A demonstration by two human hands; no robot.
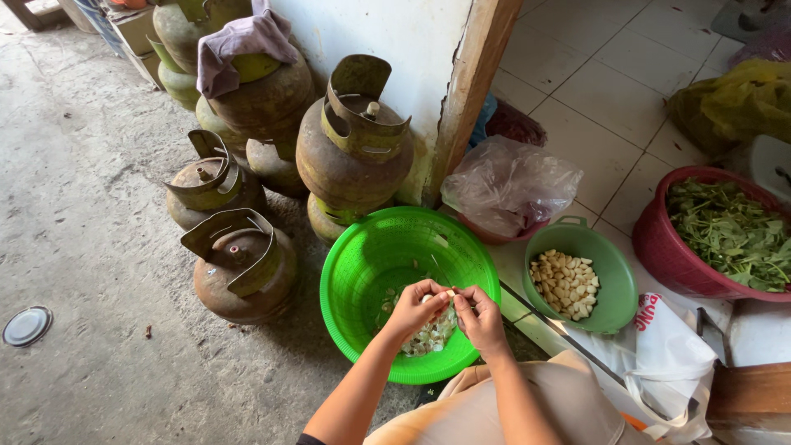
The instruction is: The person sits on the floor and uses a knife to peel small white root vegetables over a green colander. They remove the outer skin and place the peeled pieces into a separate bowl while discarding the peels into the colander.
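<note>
Pinching small pale clove (450, 294), left hand (416, 309), right hand (480, 317), over perforated green plastic basket (371, 255).

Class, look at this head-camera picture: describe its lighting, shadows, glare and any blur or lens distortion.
Head view: soft, even daylight; only faint shadows beside the rusty gas cylinders. Mild sheen on the clear plastic bag and the bright green basket, no harsh glare. The left hand and right hand are sharp, with no motion blur. Wide-angle bending shows in the leaning wooden post.

Concrete floor (91, 247) carries rusty gas cylinders (243, 264) and green basket (371, 255).
</note>
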